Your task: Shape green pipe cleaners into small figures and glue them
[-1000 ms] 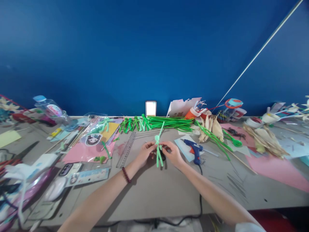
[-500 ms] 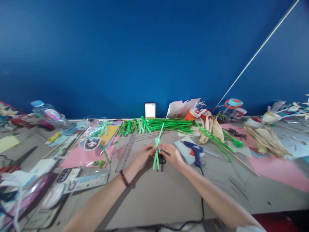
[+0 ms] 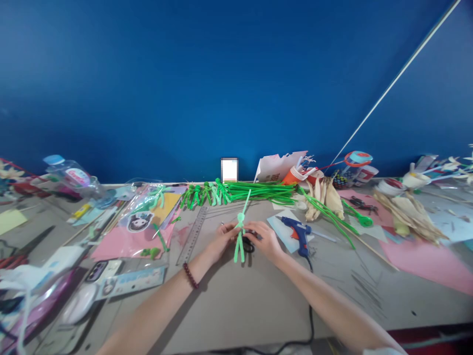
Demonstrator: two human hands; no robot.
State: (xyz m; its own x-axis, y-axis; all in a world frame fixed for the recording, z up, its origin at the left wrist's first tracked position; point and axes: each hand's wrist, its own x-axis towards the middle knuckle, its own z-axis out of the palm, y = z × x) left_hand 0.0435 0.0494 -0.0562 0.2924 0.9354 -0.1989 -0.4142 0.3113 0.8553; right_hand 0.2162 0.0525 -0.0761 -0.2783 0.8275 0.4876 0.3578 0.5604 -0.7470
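Between my hands is a pale green pipe-cleaner figure (image 3: 239,246) with a round head, two legs hanging down and a long stem rising from its top. My left hand (image 3: 224,238) pinches it from the left around the middle. From the right, my right hand (image 3: 263,238) closes its fingers on it at about the same height. A black-handled tool (image 3: 249,243), perhaps scissors, lies partly hidden behind the figure and my right fingers. Similar green pipe-cleaner figures (image 3: 199,194) stand in a row beyond my hands.
A bundle of green pipe cleaners (image 3: 258,191) lies along the blue wall. Right of my hands is a blue glue gun (image 3: 300,233), its cord running to the table edge. A clear ruler (image 3: 195,231), pink paper (image 3: 118,242) and a bottle (image 3: 72,172) are on the left.
Both hands stay in nearly the same place on the figure. The figure's head and legs sit very slightly lower, and my right fingers have shifted a little.
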